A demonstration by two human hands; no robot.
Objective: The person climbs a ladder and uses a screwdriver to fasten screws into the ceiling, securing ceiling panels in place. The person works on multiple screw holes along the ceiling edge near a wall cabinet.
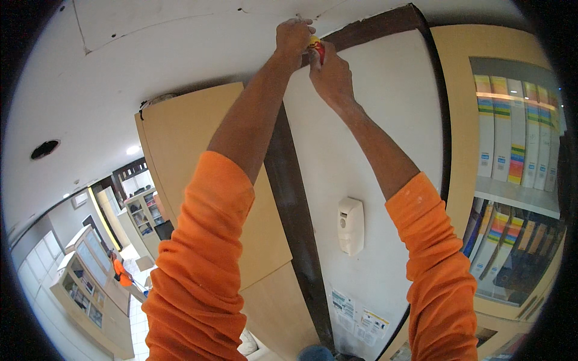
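Both of my arms, in orange sleeves, reach up to the white ceiling (180, 51) beside the top of a dark wooden frame (373, 29). My right hand (332, 73) is wrapped around a small red and yellow object (315, 46), which looks like a tool handle; its far end is hidden. Close by on the left, my left hand (292, 40) is raised with its fingers curled at the ceiling surface, near a small dark spot. What those fingers grip is too small and covered to make out. The two hands nearly touch.
A tall tan cabinet (198, 120) stands left of the frame. At right, a glass-fronted cabinet (451, 54) holds several binders (500, 132). A white dispenser (350, 226) hangs on the white panel. Far left, a person in orange (122, 274) stands near shelves; the ceiling has a round hole (45, 149).
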